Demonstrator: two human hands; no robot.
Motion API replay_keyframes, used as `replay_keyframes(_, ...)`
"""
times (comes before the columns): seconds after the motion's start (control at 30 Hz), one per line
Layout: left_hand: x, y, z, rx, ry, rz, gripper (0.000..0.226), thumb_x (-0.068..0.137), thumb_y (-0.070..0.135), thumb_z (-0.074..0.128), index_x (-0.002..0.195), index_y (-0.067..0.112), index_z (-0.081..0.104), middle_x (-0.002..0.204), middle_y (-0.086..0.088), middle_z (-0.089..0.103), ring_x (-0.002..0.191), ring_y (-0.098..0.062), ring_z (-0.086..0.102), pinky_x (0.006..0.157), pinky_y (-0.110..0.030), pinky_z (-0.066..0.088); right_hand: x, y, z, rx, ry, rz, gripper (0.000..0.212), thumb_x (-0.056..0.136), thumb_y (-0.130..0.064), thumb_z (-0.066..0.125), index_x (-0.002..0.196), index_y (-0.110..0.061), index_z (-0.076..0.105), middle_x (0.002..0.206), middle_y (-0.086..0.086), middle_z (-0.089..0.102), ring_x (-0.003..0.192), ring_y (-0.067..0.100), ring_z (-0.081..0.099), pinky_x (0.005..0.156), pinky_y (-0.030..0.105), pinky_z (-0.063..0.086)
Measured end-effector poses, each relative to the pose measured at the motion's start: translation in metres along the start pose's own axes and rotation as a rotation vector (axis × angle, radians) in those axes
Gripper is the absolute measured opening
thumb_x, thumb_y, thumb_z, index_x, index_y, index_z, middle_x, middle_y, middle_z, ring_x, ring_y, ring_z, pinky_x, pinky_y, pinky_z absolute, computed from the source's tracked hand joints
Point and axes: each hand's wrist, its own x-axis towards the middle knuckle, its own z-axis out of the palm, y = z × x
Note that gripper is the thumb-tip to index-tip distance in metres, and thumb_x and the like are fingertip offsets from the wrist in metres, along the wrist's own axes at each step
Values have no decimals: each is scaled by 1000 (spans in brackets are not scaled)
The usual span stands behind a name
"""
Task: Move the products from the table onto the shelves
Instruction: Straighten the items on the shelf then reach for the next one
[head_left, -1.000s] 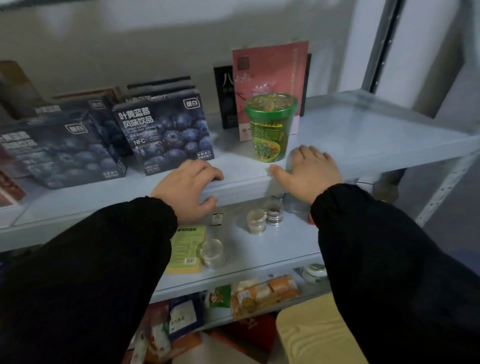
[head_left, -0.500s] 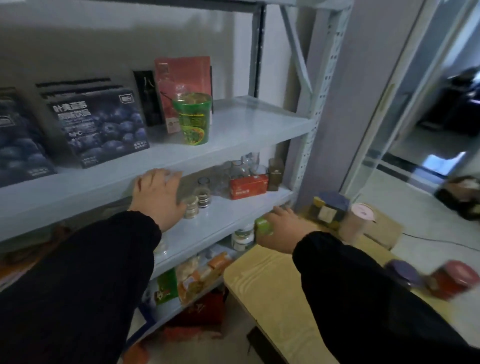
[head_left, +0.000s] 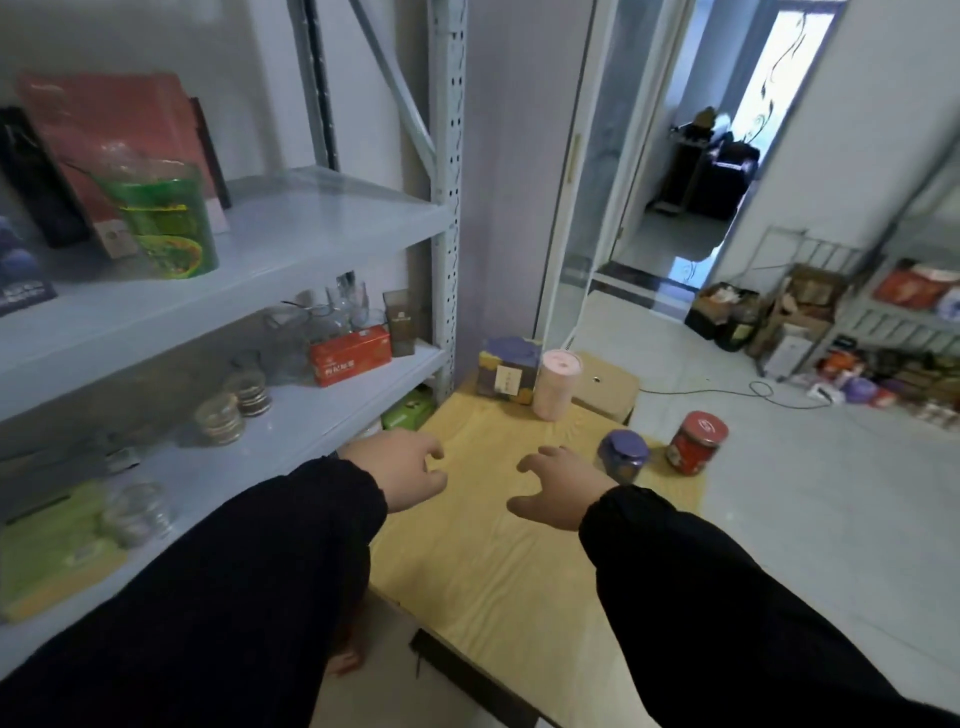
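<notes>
Wooden table (head_left: 498, 561) — left hand (head_left: 402, 475) and right hand (head_left: 561, 488) hover above, loosely curled, holding nothing.

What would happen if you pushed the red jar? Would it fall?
The red jar looks squat and wide, so it would probably slide rather than tip. It stands near the right edge of the table, so a push that way could send it off. On its side, being round, it would likely roll.

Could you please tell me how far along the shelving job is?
Done: the green cup stands on the upper shelf. In hand: nothing; the left hand and right hand hover empty over the table. Left: the purple box, pink canister, purple-lidded jar and red-lidded jar on it.
</notes>
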Motion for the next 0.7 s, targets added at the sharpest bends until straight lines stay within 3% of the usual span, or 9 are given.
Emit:
replay_keyframes(0.1,25,24,7,4,-37,14,44,94,52,50,133,34,56,114,12,66,99,-12,61,87,-34,55,11,27,-2,28,-13,13,69,90,-61,62,147,-26,48,145,2,50,134,24,45,107,41,45)
replay_keyframes(0.3,83,63,14,37,-119,-15,40,96,49,51,132,33,57,117,11,65,97,-12,60,76,-27,51,50,71,-15,84,-22,-20,65,92,-58,62,147,-25,49,145,4,51,125,24,55,101,37,50)
replay_keyframes(0.53,152,82,33,49,-196,-23,40,96,46,52,132,31,58,119,7,66,102,-15,60,90,-33,53,101,100,-18,107,-54,-25,62,93,-57,62,145,-26,50,143,3,53,125,24,56,98,37,49)
replay_keyframes(0.7,211,62,55,69,-242,1,40,94,45,55,132,32,58,114,9,66,100,-14,61,90,-34,54,144,108,-5,158,-60,11,60,93,-56,63,144,-27,51,140,2,55,120,22,58,96,35,52)
